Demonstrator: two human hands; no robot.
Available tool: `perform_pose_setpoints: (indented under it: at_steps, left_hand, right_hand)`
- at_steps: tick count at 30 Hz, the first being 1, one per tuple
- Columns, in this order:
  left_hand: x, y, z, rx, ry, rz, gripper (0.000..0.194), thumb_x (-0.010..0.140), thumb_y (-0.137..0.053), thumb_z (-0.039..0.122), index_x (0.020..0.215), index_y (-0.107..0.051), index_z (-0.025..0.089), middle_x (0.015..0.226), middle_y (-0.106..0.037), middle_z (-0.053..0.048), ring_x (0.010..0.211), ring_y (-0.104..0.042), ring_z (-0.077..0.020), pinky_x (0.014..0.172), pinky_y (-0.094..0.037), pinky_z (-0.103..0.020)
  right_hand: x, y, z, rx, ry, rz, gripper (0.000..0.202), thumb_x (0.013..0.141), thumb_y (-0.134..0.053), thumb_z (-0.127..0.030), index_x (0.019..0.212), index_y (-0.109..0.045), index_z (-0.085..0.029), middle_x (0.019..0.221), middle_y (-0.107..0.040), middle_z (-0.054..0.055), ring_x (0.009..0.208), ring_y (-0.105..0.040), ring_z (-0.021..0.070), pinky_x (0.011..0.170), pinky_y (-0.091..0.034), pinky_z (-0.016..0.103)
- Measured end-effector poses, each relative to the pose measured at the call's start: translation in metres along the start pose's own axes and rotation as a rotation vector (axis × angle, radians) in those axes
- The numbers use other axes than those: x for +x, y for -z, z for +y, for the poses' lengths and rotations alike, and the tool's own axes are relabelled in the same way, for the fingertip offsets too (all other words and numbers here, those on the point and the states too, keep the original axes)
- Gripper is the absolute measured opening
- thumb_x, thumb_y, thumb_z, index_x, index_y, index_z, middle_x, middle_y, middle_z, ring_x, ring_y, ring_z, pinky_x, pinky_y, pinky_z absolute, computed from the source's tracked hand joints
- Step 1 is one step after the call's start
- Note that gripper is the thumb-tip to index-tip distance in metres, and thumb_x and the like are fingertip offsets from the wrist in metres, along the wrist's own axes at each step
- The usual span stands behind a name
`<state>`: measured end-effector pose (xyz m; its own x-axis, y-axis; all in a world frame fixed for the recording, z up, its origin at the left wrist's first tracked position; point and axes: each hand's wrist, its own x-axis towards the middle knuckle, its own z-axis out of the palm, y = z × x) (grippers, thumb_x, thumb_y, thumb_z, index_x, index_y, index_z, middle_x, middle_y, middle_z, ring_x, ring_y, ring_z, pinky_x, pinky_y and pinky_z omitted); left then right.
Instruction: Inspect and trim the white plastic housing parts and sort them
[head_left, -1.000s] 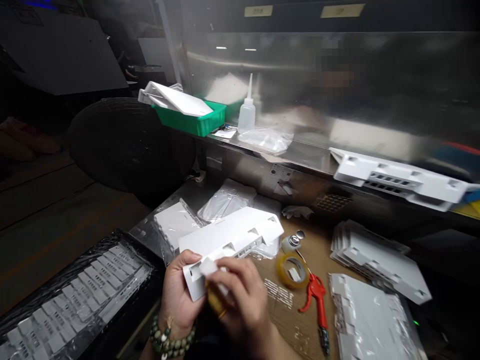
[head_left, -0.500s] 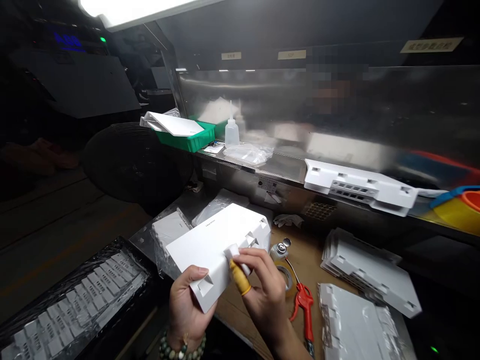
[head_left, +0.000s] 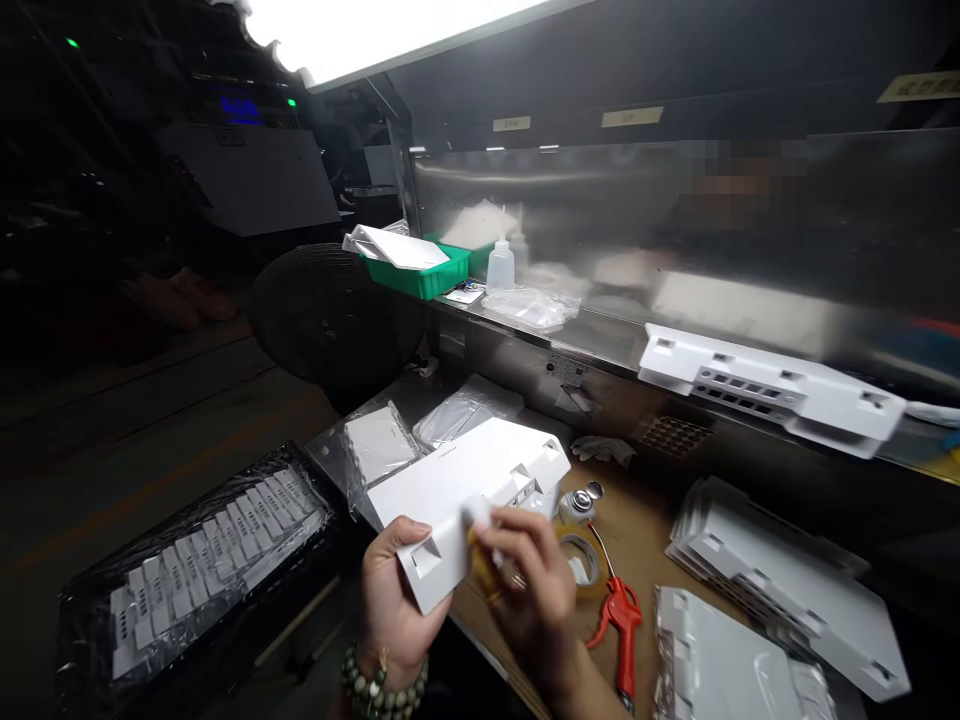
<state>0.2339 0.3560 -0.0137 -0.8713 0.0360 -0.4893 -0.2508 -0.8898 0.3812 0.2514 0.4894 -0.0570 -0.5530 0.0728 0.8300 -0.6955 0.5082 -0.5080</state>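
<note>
A white plastic cover (head_left: 457, 480) with small lettering and notched cutouts along its edge is tilted up in front of me. My left hand (head_left: 405, 590) grips its near corner, thumb on top and fingers beneath. Against the edge of the cover, my right hand (head_left: 529, 575) pinches a small white wiping cloth (head_left: 476, 512). A yellow finger cot (head_left: 484, 565) covers one of its fingers, blurred by motion. Just beyond the right hand are a roll of tape (head_left: 581, 560) and a small pump bottle (head_left: 577, 503).
A red air blow gun (head_left: 621, 620) lies right of my hands, near stacked white covers (head_left: 787, 580) and a bagged cover (head_left: 731, 660). On the shelf stand a green bin (head_left: 427, 280), a squeeze bottle (head_left: 500, 267) and another cover (head_left: 772, 390). A black tray (head_left: 82, 600) of parts sits left.
The view has turned left, so everything appears shifted right. My right hand, still holding the cloth, is now blurred by motion at the cover's edge. My left hand keeps its grip.
</note>
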Motion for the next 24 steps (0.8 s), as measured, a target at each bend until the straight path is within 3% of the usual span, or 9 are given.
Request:
perform_pose_setpoints:
  at_steps: [5,9,11,16,20,24]
  left_hand:
    - [-0.007,0.007,0.013,-0.055,0.057,0.029,0.065,0.071,-0.048,0.002,0.134,-0.060,0.008,0.087,-0.080,-0.014,0.088,-0.077,-0.0338,0.093,-0.059,-0.054]
    - [-0.015,0.012,0.021,-0.087,0.052,0.023,0.069,0.072,-0.046,0.002,0.140,-0.056,0.009,0.089,-0.080,-0.015,0.086,-0.078,-0.0331,0.092,-0.059,-0.053]
    - [-0.018,0.014,0.023,-0.082,0.044,0.038,0.071,0.072,-0.046,0.002,0.142,-0.054,0.010,0.088,-0.080,-0.014,0.081,-0.078,-0.0317,0.092,-0.059,-0.052]
    - [-0.019,0.024,0.030,-0.063,0.059,0.121,0.078,0.069,-0.046,0.002,0.147,-0.049,0.011,0.085,-0.081,-0.011,0.079,-0.078,-0.0309,0.094,-0.058,-0.053]
    - [-0.021,0.030,0.033,-0.028,0.036,0.187,0.080,0.068,-0.046,0.002,0.147,-0.049,0.013,0.085,-0.081,-0.009,0.085,-0.078,-0.0320,0.095,-0.057,-0.055]
    - [-0.025,0.030,0.032,0.064,0.023,0.273,0.079,0.067,-0.047,0.000,0.145,-0.052,0.015,0.085,-0.080,-0.008,0.085,-0.078,-0.0309,0.092,-0.059,-0.054]
  right_hand:
    - [0.015,0.041,0.041,-0.085,-0.148,0.214,0.023,0.084,-0.073,-0.014,0.105,-0.070,-0.021,0.104,-0.067,0.008,0.097,-0.067,0.0225,0.083,-0.058,0.041]
    - [0.018,0.064,0.060,-0.120,-0.229,0.394,0.022,0.080,-0.078,-0.021,0.101,-0.071,-0.018,0.104,-0.067,0.008,0.096,-0.065,0.0223,0.081,-0.055,0.040]
    - [0.016,0.068,0.062,-0.129,-0.240,0.411,0.021,0.081,-0.078,-0.021,0.100,-0.071,-0.018,0.102,-0.067,0.008,0.094,-0.064,0.0215,0.079,-0.052,0.038]
    - [0.019,0.064,0.054,-0.126,-0.244,0.286,0.016,0.086,-0.072,-0.017,0.101,-0.070,-0.020,0.105,-0.067,0.007,0.096,-0.063,0.0205,0.074,-0.049,0.032]
    - [0.016,0.049,0.035,-0.121,-0.202,0.168,0.021,0.088,-0.069,-0.012,0.106,-0.069,-0.022,0.110,-0.066,0.008,0.095,-0.063,0.0189,0.069,-0.049,0.029]
    - [-0.005,0.017,0.032,-0.133,-0.048,-0.095,0.026,0.092,-0.064,-0.010,0.114,-0.067,-0.025,0.116,-0.067,0.008,0.104,-0.064,0.0203,0.084,-0.054,0.034]
